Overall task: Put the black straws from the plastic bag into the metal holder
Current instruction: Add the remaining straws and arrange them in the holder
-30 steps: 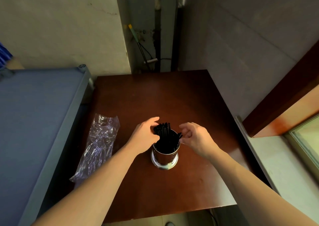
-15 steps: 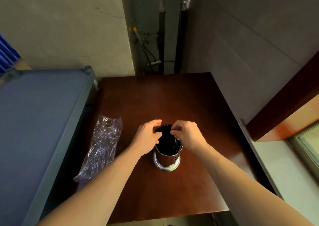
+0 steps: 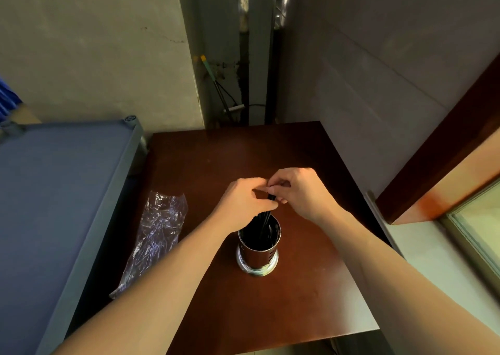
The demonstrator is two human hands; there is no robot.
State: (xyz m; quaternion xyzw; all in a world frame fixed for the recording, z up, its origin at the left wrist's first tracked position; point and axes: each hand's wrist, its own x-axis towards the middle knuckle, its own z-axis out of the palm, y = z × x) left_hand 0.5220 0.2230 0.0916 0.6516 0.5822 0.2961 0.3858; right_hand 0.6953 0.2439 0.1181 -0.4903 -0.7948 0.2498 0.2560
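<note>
Metal holder upright on brown table; black straws stand in it, count unreadable in the dark interior. Above it, left hand and right hand both pinch the straw tops, hiding the tips. Plastic bag lies flat, leftward.

The left hand and right hand are held together at frame centre, fingers pinched shut, forearms extended.

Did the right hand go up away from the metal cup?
Yes. The right hand rose from the metal holder's rim and now pinches the black straws above it.
</note>
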